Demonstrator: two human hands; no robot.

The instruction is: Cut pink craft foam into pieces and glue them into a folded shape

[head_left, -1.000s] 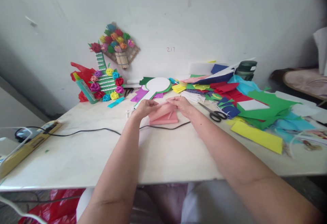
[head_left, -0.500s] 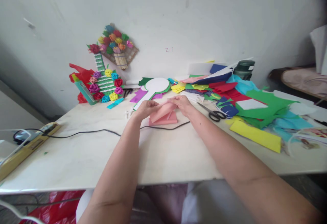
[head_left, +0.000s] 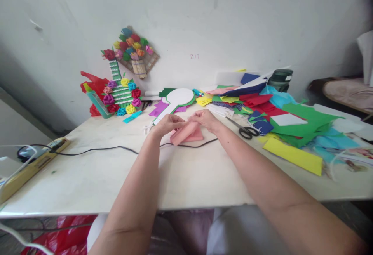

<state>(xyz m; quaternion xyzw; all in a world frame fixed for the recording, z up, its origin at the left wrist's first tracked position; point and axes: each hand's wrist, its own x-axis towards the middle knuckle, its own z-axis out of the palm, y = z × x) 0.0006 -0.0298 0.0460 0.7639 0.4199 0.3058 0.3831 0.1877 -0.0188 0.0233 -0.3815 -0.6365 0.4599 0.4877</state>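
Note:
My left hand (head_left: 170, 124) pinches the upper left edge of a folded piece of pink paper (head_left: 184, 132). At the upper right edge of the same paper, my right hand (head_left: 204, 118) has its fingers closed on it. The held piece tilts down toward me. Another pink sheet (head_left: 198, 135) lies under it on the table. Just behind my hands rests a white round shape with a long handle and green edging (head_left: 180, 97). Black-handled scissors (head_left: 246, 131) lie to the right of my right hand.
A black cable (head_left: 107, 149) crosses the table (head_left: 186, 181) beneath the pink paper. Coloured paper (head_left: 291, 121) is heaped at the right. A glue bottle (head_left: 98, 103) and a flower-trimmed guitar shape (head_left: 121, 94) stand at the back left. A power strip (head_left: 40, 165) lies at the left edge.
The held pink paper has swung lower toward me and now covers part of the cable. My fingertips have shifted slightly along its upper edge.

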